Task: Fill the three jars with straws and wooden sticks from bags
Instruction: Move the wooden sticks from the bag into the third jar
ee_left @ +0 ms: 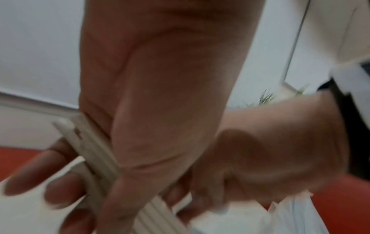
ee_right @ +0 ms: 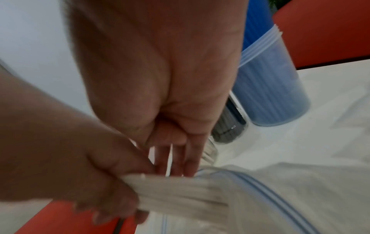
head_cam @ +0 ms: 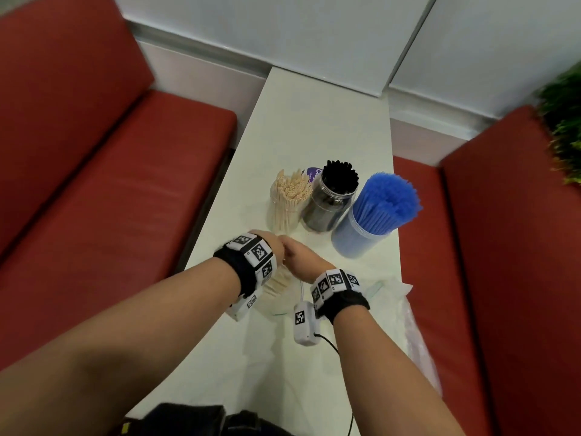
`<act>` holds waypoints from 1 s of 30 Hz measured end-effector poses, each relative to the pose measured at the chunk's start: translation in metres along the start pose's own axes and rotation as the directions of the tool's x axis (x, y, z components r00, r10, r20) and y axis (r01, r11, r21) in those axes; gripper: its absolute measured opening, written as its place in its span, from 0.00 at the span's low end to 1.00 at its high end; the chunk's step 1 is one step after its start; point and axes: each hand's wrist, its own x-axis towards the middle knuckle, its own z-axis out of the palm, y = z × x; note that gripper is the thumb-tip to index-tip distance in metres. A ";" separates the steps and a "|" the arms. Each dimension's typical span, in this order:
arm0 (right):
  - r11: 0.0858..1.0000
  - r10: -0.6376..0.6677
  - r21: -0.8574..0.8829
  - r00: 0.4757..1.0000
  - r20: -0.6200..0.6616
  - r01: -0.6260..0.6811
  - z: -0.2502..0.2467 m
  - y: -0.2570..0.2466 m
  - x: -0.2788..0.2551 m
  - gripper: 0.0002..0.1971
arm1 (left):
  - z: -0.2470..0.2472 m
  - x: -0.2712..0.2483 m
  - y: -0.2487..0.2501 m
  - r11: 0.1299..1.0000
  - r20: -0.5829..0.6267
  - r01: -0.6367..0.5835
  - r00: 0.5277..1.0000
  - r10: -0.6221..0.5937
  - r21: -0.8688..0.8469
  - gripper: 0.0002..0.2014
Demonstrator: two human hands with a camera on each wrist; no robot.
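Head view: soft, even indoor light, fairly bright, no hard shadows. Faint sheen on the white counter (head_cam: 314, 127). Wide-angle bend at the edges; plant (head_cam: 562, 127) at right smeared w/ motion blur. Both wrist views dimmer, heavy blur: left hand (ee_left: 160, 95) and right hand (ee_right: 160, 71) fill the frames, soft, out of focus; bag (ee_right: 280, 197) streaky.

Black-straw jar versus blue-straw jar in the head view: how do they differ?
The black-straw jar is narrower and clear; the blue-straw jar is wider and frosted. The black straws stand in a tight bunch, while the blue straws fan out well past their rim. The black-straw jar stands middle of the row, the blue-straw jar rightmost. Both stand upright, lidless and filled, on the table.
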 end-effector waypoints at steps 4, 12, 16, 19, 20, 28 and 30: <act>0.976 0.065 -0.216 0.992 0.110 -0.040 0.009 -0.018 -0.016 0.17 | -0.040 -0.034 0.017 0.996 -0.037 0.093 0.995 -0.094 -0.010 0.09; 0.989 -0.065 0.117 0.971 -0.231 0.094 -0.014 -0.049 -0.044 0.09 | -0.118 -0.094 0.006 0.994 -0.304 0.014 0.952 0.020 0.109 0.16; 0.894 -0.005 0.419 0.938 -0.348 0.160 -0.040 -0.063 -0.053 0.17 | -0.147 -0.107 -0.042 0.725 -0.526 -0.402 0.848 0.064 -0.560 0.32; 0.828 -0.023 0.496 0.900 -0.436 0.261 -0.073 -0.081 -0.066 0.16 | -0.137 -0.092 -0.055 -0.040 -0.521 -0.536 0.833 -0.188 -0.843 0.26; 0.797 -0.029 0.522 0.882 -0.470 0.304 -0.084 -0.091 -0.069 0.16 | -0.127 -0.085 -0.054 -0.207 -0.430 -0.467 0.881 -0.198 -0.860 0.23; 0.552 -0.241 0.594 0.794 -0.558 0.585 -0.114 -0.138 -0.088 0.21 | -0.071 -0.062 -0.006 -0.682 -0.145 0.268 0.863 0.485 -0.680 0.26; 0.577 -0.279 0.555 0.784 -0.555 0.599 -0.113 -0.135 -0.088 0.18 | -0.073 -0.061 -0.002 -0.734 -0.162 0.340 0.840 0.519 -0.587 0.23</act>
